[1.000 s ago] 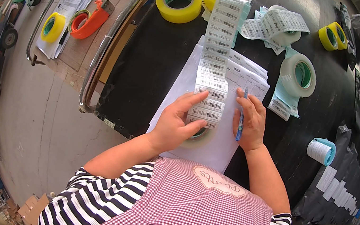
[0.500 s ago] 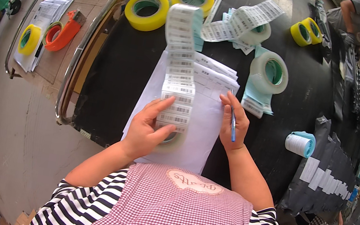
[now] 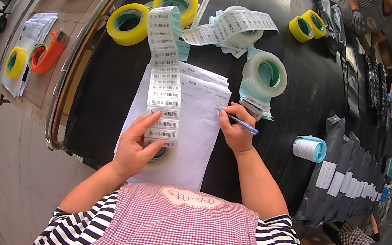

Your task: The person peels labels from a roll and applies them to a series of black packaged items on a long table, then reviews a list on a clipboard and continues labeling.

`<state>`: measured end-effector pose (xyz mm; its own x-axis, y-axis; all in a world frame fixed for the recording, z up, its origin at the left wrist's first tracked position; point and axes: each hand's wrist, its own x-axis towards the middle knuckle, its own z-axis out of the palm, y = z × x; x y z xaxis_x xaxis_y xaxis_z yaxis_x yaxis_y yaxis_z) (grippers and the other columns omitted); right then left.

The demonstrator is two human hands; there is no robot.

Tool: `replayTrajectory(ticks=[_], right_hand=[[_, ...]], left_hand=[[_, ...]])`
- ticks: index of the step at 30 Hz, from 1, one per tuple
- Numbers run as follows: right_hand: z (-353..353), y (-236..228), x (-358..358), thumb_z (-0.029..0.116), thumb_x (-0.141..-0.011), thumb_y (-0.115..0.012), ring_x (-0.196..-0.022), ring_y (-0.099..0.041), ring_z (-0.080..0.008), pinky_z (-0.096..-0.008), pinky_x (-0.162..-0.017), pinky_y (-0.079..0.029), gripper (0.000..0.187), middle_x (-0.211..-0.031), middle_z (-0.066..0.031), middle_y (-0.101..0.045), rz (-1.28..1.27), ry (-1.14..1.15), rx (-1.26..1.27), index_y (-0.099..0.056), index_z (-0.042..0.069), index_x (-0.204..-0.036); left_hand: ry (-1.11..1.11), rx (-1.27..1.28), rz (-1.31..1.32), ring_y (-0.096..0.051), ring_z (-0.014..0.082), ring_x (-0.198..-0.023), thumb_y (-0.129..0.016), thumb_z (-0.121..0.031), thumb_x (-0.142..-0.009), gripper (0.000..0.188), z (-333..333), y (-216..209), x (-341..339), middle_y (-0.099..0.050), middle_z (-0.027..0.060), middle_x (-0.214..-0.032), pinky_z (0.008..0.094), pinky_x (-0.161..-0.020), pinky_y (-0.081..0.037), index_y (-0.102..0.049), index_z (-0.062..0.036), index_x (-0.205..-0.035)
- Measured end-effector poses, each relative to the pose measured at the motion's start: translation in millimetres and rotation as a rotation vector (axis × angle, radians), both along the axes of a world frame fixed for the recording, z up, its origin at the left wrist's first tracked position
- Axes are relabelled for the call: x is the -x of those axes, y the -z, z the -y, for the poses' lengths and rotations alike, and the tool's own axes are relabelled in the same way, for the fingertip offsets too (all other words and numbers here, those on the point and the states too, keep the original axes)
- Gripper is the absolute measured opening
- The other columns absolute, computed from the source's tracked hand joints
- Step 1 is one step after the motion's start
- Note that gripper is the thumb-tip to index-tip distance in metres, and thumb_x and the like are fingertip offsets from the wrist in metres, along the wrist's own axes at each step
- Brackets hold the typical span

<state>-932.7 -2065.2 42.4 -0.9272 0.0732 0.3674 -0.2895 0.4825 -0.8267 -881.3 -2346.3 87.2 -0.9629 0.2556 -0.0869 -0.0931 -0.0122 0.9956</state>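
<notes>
A long strip of barcode labels (image 3: 166, 72) runs down over a stack of printed sheets (image 3: 193, 138) on the black table. My left hand (image 3: 135, 144) is closed on the strip's near end, index finger and thumb lying across the labels. Under that end, partly hidden, a clear tape roll (image 3: 157, 162) rests on the paper. In my right hand (image 3: 237, 130) a blue pen (image 3: 245, 126) is gripped, its tip at the right side of the top sheet's printed table. Just beyond this hand, a clear tape roll (image 3: 265, 75) sits on pale-blue-backed labels.
Yellow tape rolls (image 3: 128, 24) and another label strip (image 3: 242, 24) lie at the far side. A small label roll (image 3: 309, 149) stands right, before black plastic bags (image 3: 339, 184). A metal rail (image 3: 61, 99) edges the left, beside an orange tape dispenser (image 3: 53, 53). Other people work at right.
The pen has turned in my right hand from upright to slanted, its tip now at the sheet. My left hand keeps its place on the label strip. The whole view has shifted slightly.
</notes>
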Motion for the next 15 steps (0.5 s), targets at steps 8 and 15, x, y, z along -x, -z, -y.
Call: replayTrajectory(ticks=[8,15], right_hand=[[-2.3,3.1,1.4,-0.001,-0.077,-0.067,-0.064,-0.062,-0.0257,-0.0319,-0.06,-0.05,0.008,-0.073,-0.0115,-0.061,-0.026,0.007,-0.046,-0.06,0.002,-0.077],[-0.8,-11.2,-30.5,0.002,-0.084,-0.071,-0.068,-0.06,-0.0326,-0.039,-0.062,-0.05,0.018,-0.078,-0.0139,-0.06,-0.164,0.019,-0.177,-0.06,0.004,-0.098]], left_hand=[[-0.007,0.014,-0.02,-0.058,0.0188,-0.119,-0.063,0.011,-0.085,0.063,-0.7,-0.5,-0.9,-0.048,0.0131,-0.136,0.0297,-0.099,-0.05,-0.045,0.0023,-0.144],[-0.002,-0.059,0.019,-0.05,0.0216,-0.128,-0.062,0.012,-0.083,0.065,-0.3,1.2,-2.5,-0.049,0.0135,-0.139,0.0354,-0.11,-0.04,-0.045,0.0022,-0.145]])
